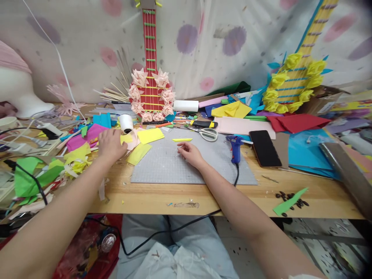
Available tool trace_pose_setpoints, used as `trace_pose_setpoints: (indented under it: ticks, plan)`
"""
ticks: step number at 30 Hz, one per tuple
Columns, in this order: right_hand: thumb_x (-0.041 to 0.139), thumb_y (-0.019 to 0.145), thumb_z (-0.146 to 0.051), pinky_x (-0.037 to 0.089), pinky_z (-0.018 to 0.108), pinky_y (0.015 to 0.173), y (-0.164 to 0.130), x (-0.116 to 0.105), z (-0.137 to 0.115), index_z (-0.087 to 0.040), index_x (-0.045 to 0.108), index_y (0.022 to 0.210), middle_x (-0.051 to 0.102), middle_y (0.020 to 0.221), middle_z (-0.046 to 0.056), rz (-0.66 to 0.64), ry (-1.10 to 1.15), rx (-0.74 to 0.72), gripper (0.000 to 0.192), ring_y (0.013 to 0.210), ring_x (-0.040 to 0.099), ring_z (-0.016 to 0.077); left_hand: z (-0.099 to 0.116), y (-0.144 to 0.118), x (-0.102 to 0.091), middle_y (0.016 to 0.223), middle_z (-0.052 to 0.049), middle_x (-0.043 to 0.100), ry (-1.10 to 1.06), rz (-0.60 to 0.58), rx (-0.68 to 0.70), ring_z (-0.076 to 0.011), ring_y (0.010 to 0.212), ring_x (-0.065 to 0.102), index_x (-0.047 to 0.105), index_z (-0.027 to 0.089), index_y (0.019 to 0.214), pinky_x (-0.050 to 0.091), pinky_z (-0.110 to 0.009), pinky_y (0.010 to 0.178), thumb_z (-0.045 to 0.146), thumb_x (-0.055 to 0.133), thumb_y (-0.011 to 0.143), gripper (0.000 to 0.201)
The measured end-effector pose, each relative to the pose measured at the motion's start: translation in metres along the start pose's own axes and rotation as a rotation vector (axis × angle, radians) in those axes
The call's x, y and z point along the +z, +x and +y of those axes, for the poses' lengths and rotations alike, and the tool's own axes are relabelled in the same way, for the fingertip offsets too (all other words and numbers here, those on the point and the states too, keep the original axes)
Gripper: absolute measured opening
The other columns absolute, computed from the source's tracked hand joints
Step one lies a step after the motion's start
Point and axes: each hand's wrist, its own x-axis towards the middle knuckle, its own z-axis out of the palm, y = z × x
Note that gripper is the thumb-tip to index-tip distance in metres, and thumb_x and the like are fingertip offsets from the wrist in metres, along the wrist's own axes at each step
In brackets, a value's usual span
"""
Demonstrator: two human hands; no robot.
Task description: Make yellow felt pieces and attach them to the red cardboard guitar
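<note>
My left hand lies palm down over paper scraps at the left of the grey cutting mat. Its thumb stands apart from the fingers, and the fingertips are partly hidden. Beside it are a magenta paper piece, a pale pink scrap and a white roll. Two yellow paper pieces, one flat sheet and a paler one, lie at the mat's left edge. Over the mat, my right hand has loosely bent fingers with nothing visible in them. A narrow yellow strip lies just beyond its fingertips.
A blue glue gun stands on the mat, its cord running off the front edge. Scissors and a phone lie nearby. Behind stand a red paper guitar and a yellow one. Seeds lie front right.
</note>
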Motion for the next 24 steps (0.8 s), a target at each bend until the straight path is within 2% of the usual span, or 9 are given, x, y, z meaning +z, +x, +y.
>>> trace_pose_setpoints:
  ticks: [2,4,6,9,14,17,20,24]
  plan:
    - [0.051,0.075,-0.024,0.04,0.019,0.05,0.0,0.0,0.001,-0.018,0.056,0.092,0.059,0.067,-0.002,0.01,0.003,0.004,0.019,0.053,0.049,0.0059,0.023,0.004,0.002,0.1,-0.012,0.058,-0.07,-0.057,0.133,-0.0275,0.1,0.051,0.055,0.017,0.098,0.039,-0.04,0.084,0.027,0.047,0.073,0.028]
    - [0.051,0.074,-0.024,0.04,0.018,0.048,0.0,-0.001,0.002,-0.018,0.056,0.092,0.058,0.067,-0.002,0.019,0.021,0.027,0.019,0.051,0.048,0.0056,0.047,0.009,0.004,0.101,-0.011,0.06,-0.11,-0.203,0.23,-0.0251,0.098,0.053,0.055,0.017,0.101,0.041,-0.037,0.082,0.027,0.044,0.075,0.029]
    - [0.051,0.074,-0.024,0.039,0.018,0.046,0.0,-0.002,0.001,-0.018,0.055,0.092,0.058,0.067,-0.003,0.025,0.045,0.051,0.019,0.05,0.048,0.0056,0.066,0.014,0.007,0.098,-0.011,0.063,-0.095,-0.353,0.232,-0.025,0.092,0.057,0.054,0.018,0.105,0.043,-0.035,0.074,0.03,0.045,0.075,0.034]
    - [0.051,0.074,-0.025,0.039,0.018,0.046,-0.001,-0.002,-0.001,-0.019,0.055,0.091,0.057,0.066,-0.003,0.024,0.056,0.055,0.018,0.051,0.048,0.0058,0.078,0.018,0.01,0.094,-0.012,0.065,-0.028,-0.463,0.148,-0.0245,0.085,0.061,0.054,0.017,0.107,0.044,-0.032,0.068,0.025,0.043,0.075,0.035]
    - [0.05,0.075,-0.025,0.043,0.022,0.055,0.001,-0.003,0.001,-0.019,0.056,0.09,0.059,0.067,-0.002,0.049,-0.014,0.037,0.017,0.057,0.052,0.0077,0.075,0.019,0.016,0.092,-0.014,0.066,0.015,-0.452,0.104,-0.0245,0.084,0.062,0.055,0.016,0.106,0.043,-0.031,0.066,0.016,0.033,0.079,0.035]
    - [0.049,0.077,-0.026,0.046,0.028,0.066,0.002,-0.007,0.003,-0.021,0.058,0.091,0.062,0.072,-0.001,0.134,-0.181,0.009,0.018,0.066,0.056,0.0109,0.071,0.019,0.021,0.092,-0.014,0.066,-0.013,-0.424,0.083,-0.026,0.084,0.062,0.055,0.016,0.108,0.043,-0.033,0.066,0.018,0.031,0.081,0.037]
    - [0.051,0.077,-0.025,0.044,0.033,0.077,0.002,-0.011,0.003,-0.021,0.059,0.095,0.065,0.086,0.002,0.157,-0.419,-0.126,0.021,0.082,0.057,0.0157,0.07,0.02,0.026,0.093,-0.014,0.067,-0.055,-0.402,0.043,-0.0269,0.087,0.062,0.056,0.017,0.109,0.044,-0.035,0.068,0.02,0.033,0.08,0.037]
    - [0.055,0.075,-0.022,0.039,0.037,0.09,0.009,-0.01,0.001,-0.017,0.06,0.102,0.062,0.106,0.008,0.027,-0.634,-0.333,0.027,0.101,0.052,0.0206,0.068,0.022,0.029,0.096,-0.012,0.067,-0.137,-0.375,-0.034,-0.0257,0.09,0.061,0.058,0.019,0.109,0.045,-0.035,0.072,0.022,0.037,0.079,0.037]
